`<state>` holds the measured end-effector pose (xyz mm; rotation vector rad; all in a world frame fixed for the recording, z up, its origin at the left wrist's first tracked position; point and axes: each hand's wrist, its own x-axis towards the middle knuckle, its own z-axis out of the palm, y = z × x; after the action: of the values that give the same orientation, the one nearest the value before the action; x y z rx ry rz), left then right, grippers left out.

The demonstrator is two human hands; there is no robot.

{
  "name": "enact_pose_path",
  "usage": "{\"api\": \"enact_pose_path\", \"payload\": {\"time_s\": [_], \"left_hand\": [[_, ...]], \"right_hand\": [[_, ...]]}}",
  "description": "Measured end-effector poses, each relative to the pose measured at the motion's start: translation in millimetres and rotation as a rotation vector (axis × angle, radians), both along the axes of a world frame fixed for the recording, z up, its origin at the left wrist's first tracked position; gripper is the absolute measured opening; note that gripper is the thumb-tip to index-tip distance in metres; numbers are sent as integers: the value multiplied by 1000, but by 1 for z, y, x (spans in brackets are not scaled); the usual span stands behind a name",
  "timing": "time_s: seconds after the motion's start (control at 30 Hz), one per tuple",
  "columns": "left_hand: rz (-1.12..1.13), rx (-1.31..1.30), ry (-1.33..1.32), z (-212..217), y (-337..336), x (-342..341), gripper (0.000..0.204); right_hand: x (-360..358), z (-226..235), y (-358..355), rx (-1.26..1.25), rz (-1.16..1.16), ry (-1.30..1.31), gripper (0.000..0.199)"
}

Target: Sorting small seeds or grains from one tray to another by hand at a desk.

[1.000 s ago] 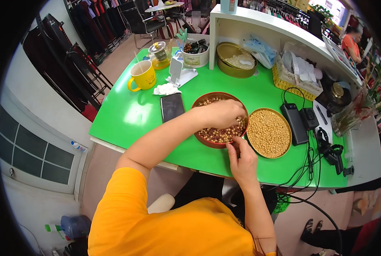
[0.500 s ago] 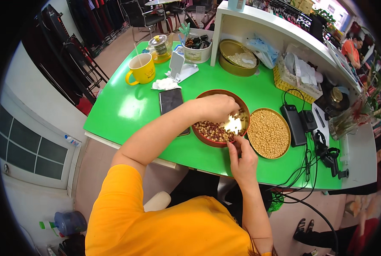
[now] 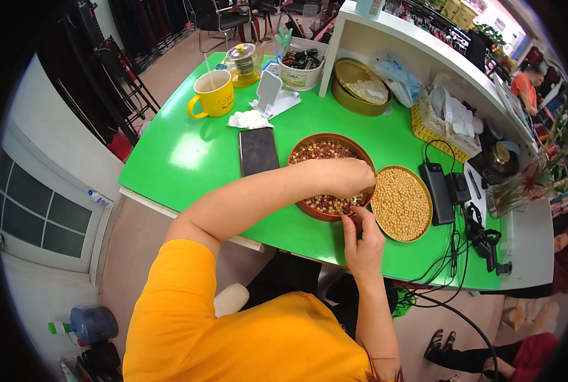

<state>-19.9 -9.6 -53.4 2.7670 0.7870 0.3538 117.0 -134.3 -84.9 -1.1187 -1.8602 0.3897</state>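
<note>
A round red-rimmed tin (image 3: 298, 204) holds mixed dark red and pale beans (image 3: 325, 151). My left hand (image 3: 347, 177) reaches across it from the left, over its right side. Its fingers curl downward, and what they hold, if anything, is hidden. At the tin's near right edge is my right hand (image 3: 364, 237), thumb and forefinger closed on the rim beside a few dark red beans. Just right of the tin, almost touching it, a shallow round gold lid (image 3: 429, 213) is filled with pale yellow beans (image 3: 401, 202).
On the green table (image 3: 163, 165) are a black phone (image 3: 258, 153), a yellow mug (image 3: 215, 97), a glass teapot (image 3: 244, 67) and a white phone stand (image 3: 274, 102). A gold tin (image 3: 354, 102), a yellow basket (image 3: 436, 130), a black power bank (image 3: 438, 191) and cables (image 3: 449, 251) lie beyond.
My left hand has moved right and slightly down over the tin, covering the bright bare patch of its bottom. My right hand stays at the rim. The view has shifted a little.
</note>
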Motion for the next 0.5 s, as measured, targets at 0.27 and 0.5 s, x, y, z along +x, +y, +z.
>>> {"api": "enact_pose_path", "payload": {"time_s": [0.27,0.5], "left_hand": [[153,-277,-124,2,-4,6,12],[238,-291,-132,-3,-20,9,16]], "right_hand": [[1,-1,1,-8,-11,0,19],[3,0,-1,17,-3,-24,21]]}}
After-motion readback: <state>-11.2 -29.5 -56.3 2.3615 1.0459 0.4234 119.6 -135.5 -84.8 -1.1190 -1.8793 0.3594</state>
